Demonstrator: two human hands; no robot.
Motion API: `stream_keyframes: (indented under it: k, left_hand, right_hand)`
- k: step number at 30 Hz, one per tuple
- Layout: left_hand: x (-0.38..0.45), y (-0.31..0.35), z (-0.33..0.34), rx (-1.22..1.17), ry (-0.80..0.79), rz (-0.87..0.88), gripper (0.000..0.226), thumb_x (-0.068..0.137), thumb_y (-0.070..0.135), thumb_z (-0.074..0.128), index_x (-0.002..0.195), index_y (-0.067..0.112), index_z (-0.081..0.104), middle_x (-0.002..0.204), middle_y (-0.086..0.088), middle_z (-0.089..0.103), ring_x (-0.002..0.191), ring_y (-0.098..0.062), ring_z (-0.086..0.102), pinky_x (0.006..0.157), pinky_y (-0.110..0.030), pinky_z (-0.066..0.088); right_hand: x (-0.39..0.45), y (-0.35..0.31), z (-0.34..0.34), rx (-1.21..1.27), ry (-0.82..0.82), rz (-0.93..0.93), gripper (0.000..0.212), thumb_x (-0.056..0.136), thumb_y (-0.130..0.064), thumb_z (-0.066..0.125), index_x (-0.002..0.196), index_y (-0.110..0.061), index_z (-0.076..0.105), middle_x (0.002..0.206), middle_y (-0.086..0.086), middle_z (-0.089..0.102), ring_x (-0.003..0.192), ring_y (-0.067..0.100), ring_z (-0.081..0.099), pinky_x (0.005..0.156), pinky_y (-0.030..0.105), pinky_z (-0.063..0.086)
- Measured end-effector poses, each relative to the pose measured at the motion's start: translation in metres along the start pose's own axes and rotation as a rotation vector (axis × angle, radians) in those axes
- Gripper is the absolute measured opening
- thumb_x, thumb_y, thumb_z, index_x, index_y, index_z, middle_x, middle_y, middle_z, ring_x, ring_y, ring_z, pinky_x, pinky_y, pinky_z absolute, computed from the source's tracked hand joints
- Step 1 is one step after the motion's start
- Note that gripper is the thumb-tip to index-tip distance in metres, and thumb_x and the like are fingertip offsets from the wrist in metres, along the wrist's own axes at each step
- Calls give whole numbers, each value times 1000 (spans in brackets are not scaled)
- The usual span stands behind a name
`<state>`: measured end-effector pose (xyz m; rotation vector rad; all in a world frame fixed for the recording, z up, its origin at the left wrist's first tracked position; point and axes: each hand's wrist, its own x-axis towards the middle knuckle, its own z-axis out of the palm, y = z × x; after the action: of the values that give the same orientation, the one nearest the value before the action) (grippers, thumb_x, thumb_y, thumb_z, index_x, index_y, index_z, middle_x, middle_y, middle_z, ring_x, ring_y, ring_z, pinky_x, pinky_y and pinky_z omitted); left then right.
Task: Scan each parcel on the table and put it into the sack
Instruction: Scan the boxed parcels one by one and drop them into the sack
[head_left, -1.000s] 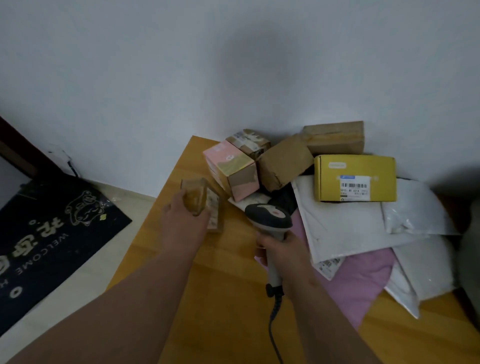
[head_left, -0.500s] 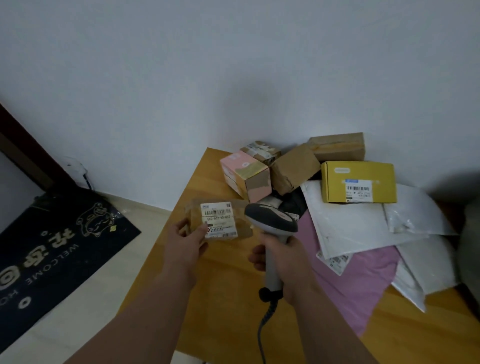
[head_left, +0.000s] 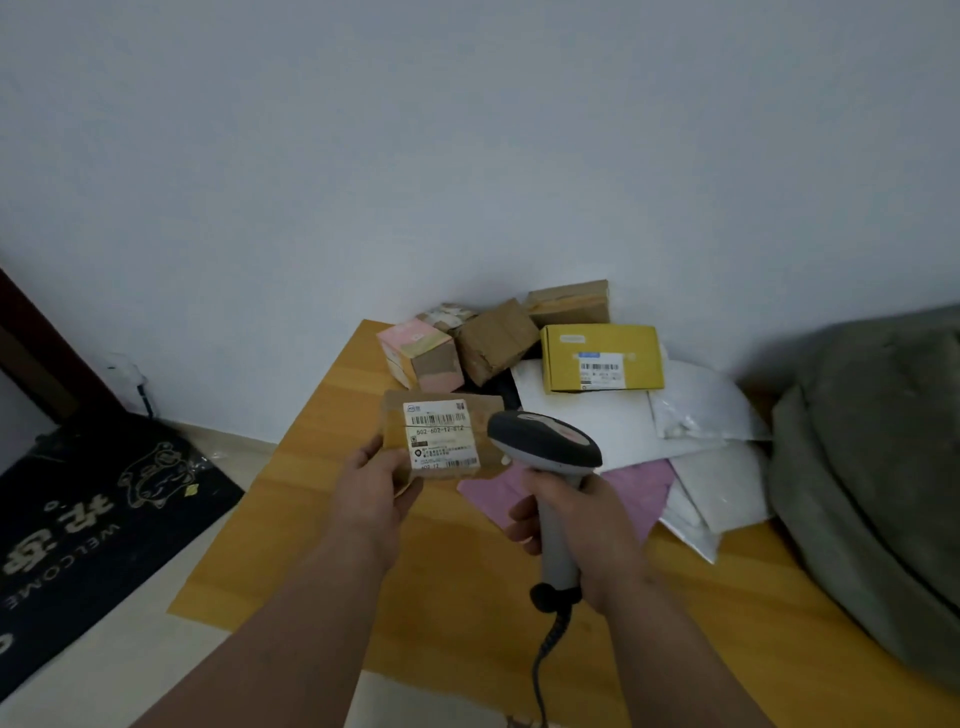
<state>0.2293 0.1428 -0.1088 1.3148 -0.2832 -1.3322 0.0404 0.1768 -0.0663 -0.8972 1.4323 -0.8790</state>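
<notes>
Head cam: scan step. L hand (head_left: 371, 486) pinches box (head_left: 441, 436) over table (head_left: 322, 415), label up. R hand (head_left: 576, 525) grips scanner (head_left: 545, 441), nose at label. Next: trigger, then drop box in sack (head_left: 872, 467), far right.

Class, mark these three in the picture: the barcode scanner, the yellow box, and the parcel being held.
barcode scanner (head_left: 545, 441), head view, top of its head.
yellow box (head_left: 602, 357), head view, front face.
held parcel (head_left: 440, 435), head view, white label.
</notes>
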Motion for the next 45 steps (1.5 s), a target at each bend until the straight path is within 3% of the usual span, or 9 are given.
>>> stream_keyframes:
  k: [6, 10, 15, 34, 45]
  left_hand:
    - [-37, -16, 23, 34, -38, 54, 45, 94, 1, 56, 133, 22, 47, 113, -12, 69, 105, -24, 65, 97, -45, 50]
    - [-51, -20, 30, 45, -70, 86, 48, 93, 0, 58, 134, 22, 46, 114, -11, 68, 100, -20, 65, 83, -37, 54]
    - [-56, -16, 34, 57, -108, 108, 51, 92, 1, 60, 137, 21, 45, 117, -12, 66, 106, -24, 63, 95, -44, 52]
    - [-45, 9, 8, 67, -239, 84, 50, 93, 3, 60, 136, 22, 45, 115, -13, 68, 103, -24, 66, 81, -37, 57]
    - [-42, 4, 23, 81, -304, 66, 46, 93, 5, 59, 133, 25, 46, 115, -12, 69, 104, -25, 67, 90, -43, 55]
  right_hand:
    - [-31, 0, -34, -30, -3, -64, 15, 90, -18, 67, 90, -4, 71, 75, 14, 73, 65, 24, 68, 64, 35, 54]
    - [-47, -4, -44, -47, 8, -101, 16, 88, -20, 68, 88, -4, 71, 75, 13, 73, 64, 23, 67, 66, 37, 54]
    - [-59, -8, -46, -27, 12, -129, 13, 90, -18, 66, 89, -5, 70, 74, 15, 72, 62, 24, 66, 63, 35, 52]
    - [-71, -8, -3, 63, 95, -141, 14, 90, -16, 66, 92, -2, 69, 68, 11, 70, 57, 23, 66, 56, 32, 51]
    - [-62, 2, -18, 94, 189, -154, 15, 91, -17, 67, 93, -3, 70, 71, 10, 72, 60, 21, 68, 57, 31, 53]
